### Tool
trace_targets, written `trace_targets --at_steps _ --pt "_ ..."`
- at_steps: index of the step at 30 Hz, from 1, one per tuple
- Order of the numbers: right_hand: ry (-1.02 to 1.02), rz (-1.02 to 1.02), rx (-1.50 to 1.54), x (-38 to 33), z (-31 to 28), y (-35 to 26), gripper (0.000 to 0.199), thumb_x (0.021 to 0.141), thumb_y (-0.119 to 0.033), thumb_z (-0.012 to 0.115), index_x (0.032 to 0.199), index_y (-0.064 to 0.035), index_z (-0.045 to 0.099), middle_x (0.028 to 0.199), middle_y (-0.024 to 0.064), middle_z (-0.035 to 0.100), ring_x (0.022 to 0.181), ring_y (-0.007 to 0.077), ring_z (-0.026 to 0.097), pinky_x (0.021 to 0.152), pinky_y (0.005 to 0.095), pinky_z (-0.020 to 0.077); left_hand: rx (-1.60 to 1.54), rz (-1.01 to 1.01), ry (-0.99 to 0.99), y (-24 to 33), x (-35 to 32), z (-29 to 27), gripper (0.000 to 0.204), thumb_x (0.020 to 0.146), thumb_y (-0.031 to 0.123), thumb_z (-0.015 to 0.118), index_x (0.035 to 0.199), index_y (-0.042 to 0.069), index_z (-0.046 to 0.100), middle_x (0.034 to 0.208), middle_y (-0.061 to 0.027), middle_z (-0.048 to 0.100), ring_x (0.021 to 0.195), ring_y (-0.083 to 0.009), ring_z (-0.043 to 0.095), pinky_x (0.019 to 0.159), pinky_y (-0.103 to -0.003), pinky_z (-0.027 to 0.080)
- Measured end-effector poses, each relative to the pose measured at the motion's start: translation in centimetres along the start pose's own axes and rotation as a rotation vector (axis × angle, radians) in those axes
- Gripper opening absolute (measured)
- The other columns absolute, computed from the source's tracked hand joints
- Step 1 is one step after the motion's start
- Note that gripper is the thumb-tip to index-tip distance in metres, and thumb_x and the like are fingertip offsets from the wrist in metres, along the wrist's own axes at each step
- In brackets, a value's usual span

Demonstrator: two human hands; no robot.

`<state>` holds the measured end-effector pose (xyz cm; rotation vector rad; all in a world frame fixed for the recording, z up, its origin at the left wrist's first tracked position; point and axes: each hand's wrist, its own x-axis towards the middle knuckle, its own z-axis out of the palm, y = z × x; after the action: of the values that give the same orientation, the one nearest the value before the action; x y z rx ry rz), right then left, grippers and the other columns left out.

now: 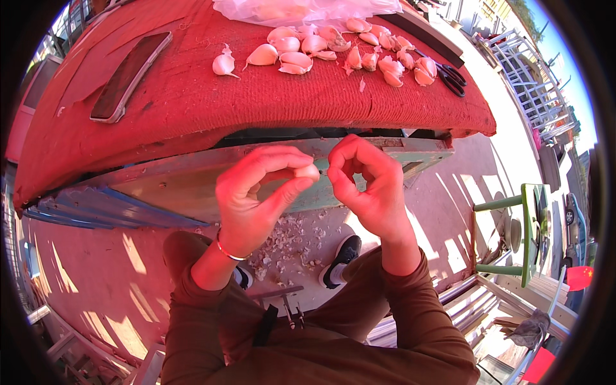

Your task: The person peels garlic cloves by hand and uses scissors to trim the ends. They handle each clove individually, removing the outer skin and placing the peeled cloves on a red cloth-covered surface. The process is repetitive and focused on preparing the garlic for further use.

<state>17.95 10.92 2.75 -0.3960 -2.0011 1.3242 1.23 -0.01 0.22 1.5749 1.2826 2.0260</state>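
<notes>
My left hand [256,186] pinches a pale garlic clove [308,172] between thumb and fingertips, in front of the table's near edge. Close to its right side, my right hand [369,183] is closed with thumb and forefinger together; whatever they hold, if anything, is too small to make out. A small gap shows between the clove and the right fingertips. On the red cloth lie several garlic cloves [296,62], some with papery skin still on them. One clove [224,62] sits apart to the left of the group.
The red-covered table [256,102] spans the far side, with a phone [131,77] at left. Black-handled scissors [452,79] and a white plastic bag [308,9] lie beyond the hands. Garlic skins [292,244] litter the floor between my shoes. A green stool [527,234] stands right.
</notes>
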Motion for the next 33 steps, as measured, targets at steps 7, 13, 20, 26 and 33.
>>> trace_targets --at_steps 7,13,20,26,33 --pt "0.093 -0.066 -0.044 0.3 -0.2 -0.2 0.008 0.089 0.003 0.067 0.089 -0.0013 0.06 0.081 0.0003 0.059 0.072 0.0068 0.054 0.065 0.0239 0.0447 -0.317 -0.192 -0.04 0.0 0.3 -0.6 0.022 0.092 -0.006 0.072 0.113 -0.006 0.068 0.109 -0.0148 0.071 0.095 -0.019 0.07 0.089 -0.032 0.058" --pt "0.0 -0.117 -0.097 0.0 -0.6 -1.2 0.014 0.083 0.01 0.066 0.093 -0.0001 0.067 0.093 0.007 0.065 0.079 0.0119 0.06 0.068 0.0258 0.0474 -0.333 -0.253 -0.084 -0.4 0.5 -1.1 0.021 0.096 0.004 0.07 0.114 -0.005 0.066 0.099 -0.0138 0.072 0.092 -0.0186 0.069 0.086 -0.033 0.056" --pt "-0.017 -0.324 -0.101 0.7 0.1 -0.8 0.024 0.077 0.01 0.073 0.099 -0.0003 0.072 0.103 0.0113 0.067 0.083 0.0171 0.062 0.071 0.0294 0.0508 -0.473 -0.338 -0.149 -0.8 0.4 -1.3 0.021 0.097 0.006 0.07 0.114 -0.005 0.067 0.097 -0.0117 0.072 0.089 -0.0175 0.069 0.082 -0.032 0.056" --pt "-0.038 -0.316 -0.124 0.6 -0.1 -0.9 0.026 0.075 0.007 0.08 0.099 -0.0015 0.073 0.103 0.0106 0.067 0.086 0.0181 0.064 0.073 0.0299 0.0519 -0.536 -0.413 -0.168 -0.8 0.4 -1.3 0.018 0.098 0.003 0.069 0.114 -0.004 0.069 0.099 -0.0104 0.073 0.089 -0.016 0.07 0.082 -0.03 0.059" --pt "-0.053 -0.314 -0.142 0.7 -0.1 -0.9 0.027 0.073 0.006 0.081 0.097 -0.0024 0.073 0.101 0.0099 0.067 0.087 0.0188 0.064 0.075 0.0307 0.0519 -0.594 -0.438 -0.188 -0.9 0.3 -1.5 0.018 0.098 0.004 0.069 0.115 -0.003 0.069 0.097 -0.0096 0.073 0.089 -0.016 0.07 0.081 -0.03 0.06"
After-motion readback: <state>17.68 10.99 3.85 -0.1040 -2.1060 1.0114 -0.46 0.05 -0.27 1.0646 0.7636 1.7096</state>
